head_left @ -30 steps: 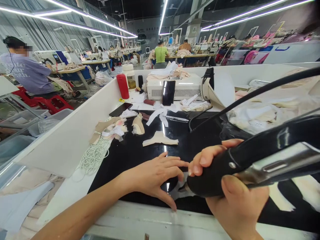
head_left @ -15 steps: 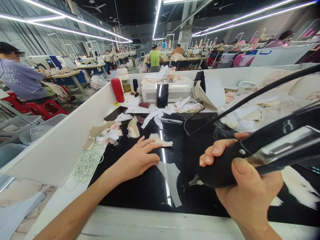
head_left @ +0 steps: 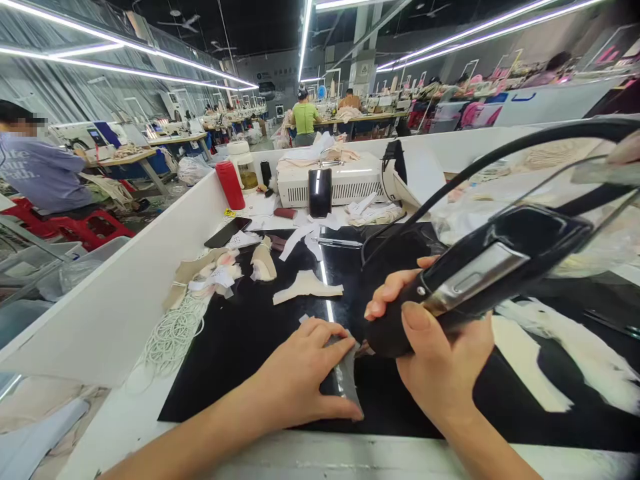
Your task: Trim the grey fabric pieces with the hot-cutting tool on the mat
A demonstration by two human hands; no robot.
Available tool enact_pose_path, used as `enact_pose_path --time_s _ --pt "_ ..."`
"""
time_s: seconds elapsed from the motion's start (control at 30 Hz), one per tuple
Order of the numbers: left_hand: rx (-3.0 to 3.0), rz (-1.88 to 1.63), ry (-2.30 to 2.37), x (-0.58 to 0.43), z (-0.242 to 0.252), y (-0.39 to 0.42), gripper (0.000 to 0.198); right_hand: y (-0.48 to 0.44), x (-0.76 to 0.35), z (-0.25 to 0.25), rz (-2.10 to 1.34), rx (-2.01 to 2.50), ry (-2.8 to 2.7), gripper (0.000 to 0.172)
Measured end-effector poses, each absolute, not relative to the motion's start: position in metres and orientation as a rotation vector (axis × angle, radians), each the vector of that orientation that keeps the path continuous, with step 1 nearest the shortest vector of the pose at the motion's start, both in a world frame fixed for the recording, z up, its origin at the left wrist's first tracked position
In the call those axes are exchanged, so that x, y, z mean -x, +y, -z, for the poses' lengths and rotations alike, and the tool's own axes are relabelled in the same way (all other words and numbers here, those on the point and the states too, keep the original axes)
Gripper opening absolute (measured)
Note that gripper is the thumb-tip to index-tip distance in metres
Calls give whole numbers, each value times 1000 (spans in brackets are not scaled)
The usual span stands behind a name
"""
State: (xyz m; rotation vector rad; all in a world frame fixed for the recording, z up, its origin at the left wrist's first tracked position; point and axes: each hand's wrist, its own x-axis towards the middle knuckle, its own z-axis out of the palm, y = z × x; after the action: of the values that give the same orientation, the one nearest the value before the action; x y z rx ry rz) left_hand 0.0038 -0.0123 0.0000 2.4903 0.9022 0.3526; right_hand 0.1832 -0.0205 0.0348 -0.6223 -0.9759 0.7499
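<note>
My left hand (head_left: 305,370) lies palm down on a translucent grey strip (head_left: 347,379), fingers spread, with the thumb at its near end. My right hand (head_left: 440,363) wraps around a black corded handheld cutter (head_left: 480,267) with a silver panel on its side. Its narrow metal tip (head_left: 366,349) points left, close to the strip's right edge; whether it touches the strip I cannot tell. Beyond my left hand a cream curved fabric piece (head_left: 309,285) rests on the black board (head_left: 240,347). More cream fabric (head_left: 525,360) lies to the right, partly behind my right wrist.
Left lie a coil of pale cord (head_left: 173,337), fabric scraps (head_left: 215,273) and a phone (head_left: 229,232). A white vented box (head_left: 345,183) and a red thread cone (head_left: 230,185) stand behind. White walls (head_left: 125,293) edge the table. The cutter's cable (head_left: 450,183) arches on the right.
My left hand has left the cream piece and moved nearer, onto the grey strip. The cutter in my right hand has moved left, its tip now close to the strip.
</note>
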Motion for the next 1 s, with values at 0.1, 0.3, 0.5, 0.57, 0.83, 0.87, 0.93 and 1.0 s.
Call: enact_pose_path --time_s 0.1,0.3,0.5,0.57,0.83,0.87,0.93,1.0 --pt "-2476 -283 919 -3 -4 -13 89 -21 -185 -31 -752 622 -986 42" --pt "-2467 -241 916 -3 -7 -14 91 -22 -183 -31 -720 632 -1001 38" --pt "-2464 -259 906 -2 -6 -13 91 -27 -183 -34 -760 639 -982 40" --pt "-2459 -262 910 -2 -6 -13 92 -31 -183 -33 -783 627 -983 40" --pt "-2464 -252 912 -3 -5 -13 91 -37 -181 -29 -778 648 -998 38" --pt "-2465 -250 910 -3 -5 -13 90 -37 -181 -30 -774 656 -999 37" --pt "-2465 -238 909 -3 -7 -14 89 -37 -181 -32 -781 670 -994 38" --pt "-2463 -221 917 -3 -8 -14 92 -39 -182 -34 -795 673 -982 39"
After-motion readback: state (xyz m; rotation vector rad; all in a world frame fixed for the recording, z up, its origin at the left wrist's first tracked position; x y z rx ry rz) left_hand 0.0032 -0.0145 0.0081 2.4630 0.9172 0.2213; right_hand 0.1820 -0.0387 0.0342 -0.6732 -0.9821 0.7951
